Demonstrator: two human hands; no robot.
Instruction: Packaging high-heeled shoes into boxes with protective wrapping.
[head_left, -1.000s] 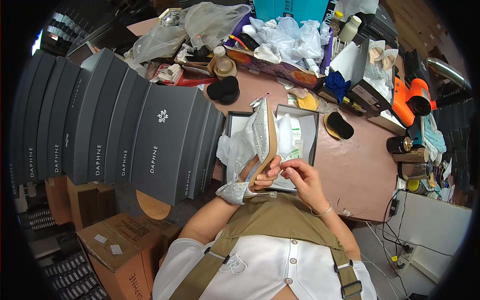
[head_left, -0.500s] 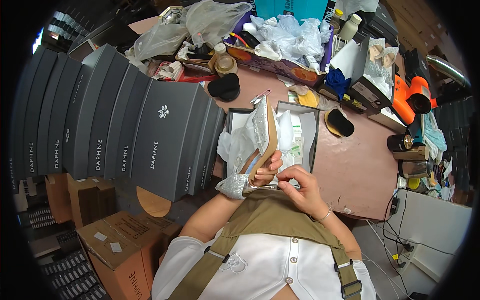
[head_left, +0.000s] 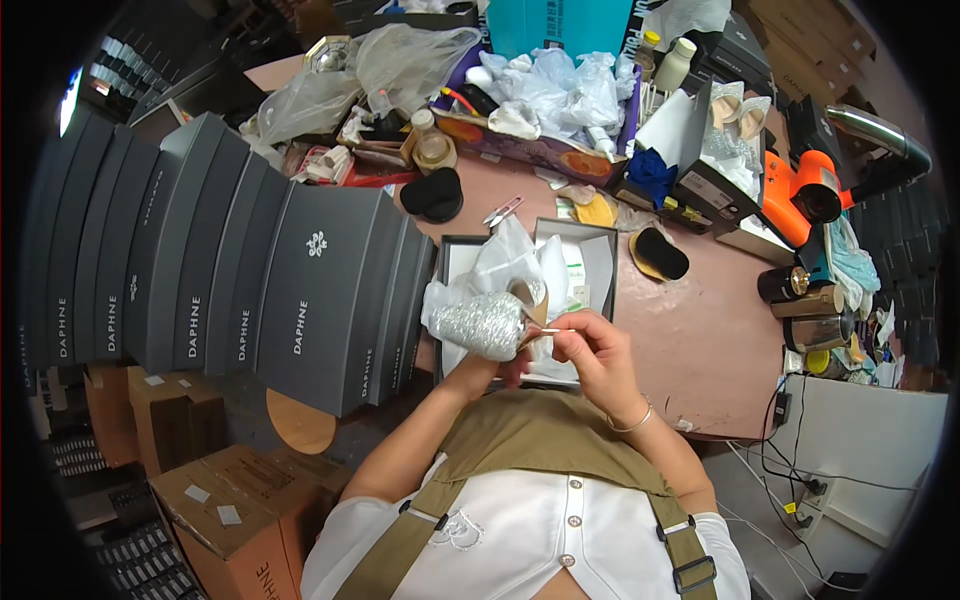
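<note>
evidently the silver shoe [head_left: 478, 325] is held up above the counter's [head_left: 710, 345] near edge, over the open shoe box [head_left: 611, 275], its glittery rounded part towards the person's left. the left hand [head_left: 513, 371] carries it from below, the fingers mostly hidden behind it; what shows of them suggests they are closed around it, perhaps to keep it steady and leave its right side free. the right hand [head_left: 600, 362] meets that side, thumb and forefinger pinched together on a thin pale piece [head_left: 549, 331]; whether that piece belongs to the shoe i cannot tell.

the box lies close to the near edge with crumpled white wrapping [head_left: 505, 255] inside, probably so that the shoe stays over something soft. just past its far left corner lie pink-handled snips [head_left: 503, 210], apparently within easy reach. a dark oval pad [head_left: 433, 195] sits further off, towards the counter's far left corner, and a black-topped brush [head_left: 659, 255] rests to the right of the box, both seemingly set aside to leave working room. grey boxes [head_left: 325, 290] stand in a row along the left edge, while a purple carton [head_left: 535, 150] of crumpled plastic lines the far edge.
</note>
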